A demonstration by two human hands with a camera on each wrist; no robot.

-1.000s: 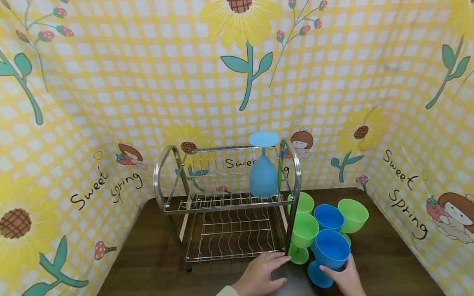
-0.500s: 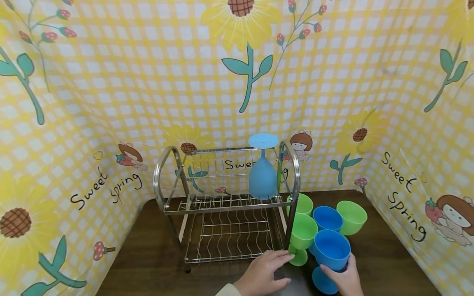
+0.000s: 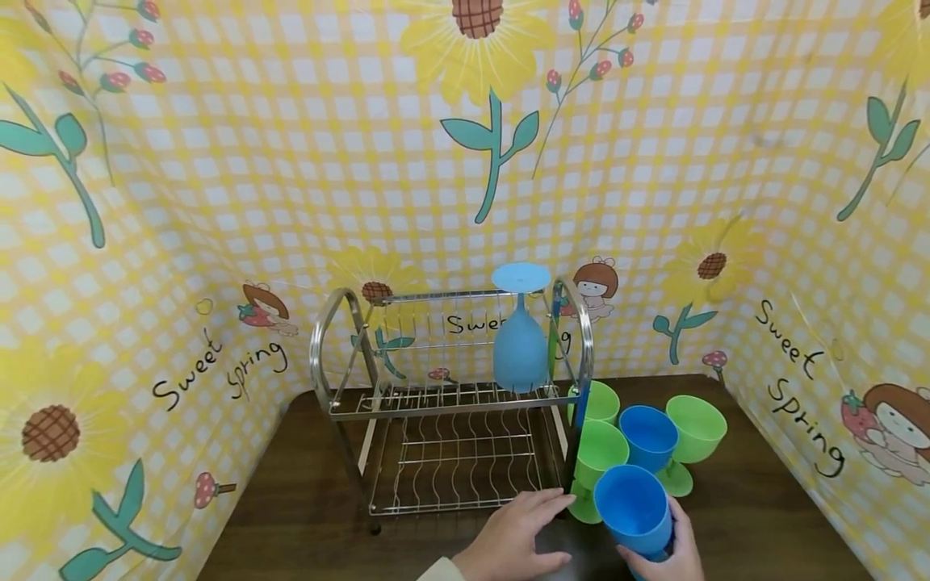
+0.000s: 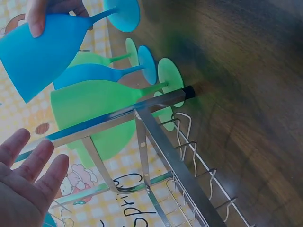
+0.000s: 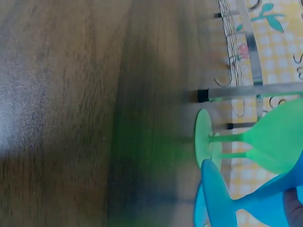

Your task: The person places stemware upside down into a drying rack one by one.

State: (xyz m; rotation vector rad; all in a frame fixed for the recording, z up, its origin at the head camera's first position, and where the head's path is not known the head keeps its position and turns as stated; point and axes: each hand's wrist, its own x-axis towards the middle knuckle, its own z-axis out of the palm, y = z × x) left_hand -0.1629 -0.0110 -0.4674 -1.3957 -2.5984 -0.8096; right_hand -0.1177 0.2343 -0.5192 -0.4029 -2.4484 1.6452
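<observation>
My right hand [image 3: 676,550] grips a blue plastic goblet [image 3: 632,516] by its lower bowl, at the front right of the head view. The goblet leans left, mouth up; its stem and foot show in the left wrist view. My left hand [image 3: 514,537], fingers extended and holding nothing, is near the front right corner of the metal dish rack [image 3: 317,347]. A light-blue goblet [image 3: 520,355] stands upside down at the right of the rack's upper tier. Right of the rack, a second blue goblet [image 3: 649,436] and green goblets [image 3: 601,453] stand upright.
The rack's lower tier [image 3: 465,458] has wavy wire dividers. One green goblet [image 3: 695,428] stands furthest right on the dark wooden table [image 3: 261,500]. A yellow checked cloth [image 3: 291,161] with flower prints surrounds the table at the back and sides.
The held blue goblet has moved left and toward me, away from the other goblets, and now tilts left. My left hand has hardly moved.
</observation>
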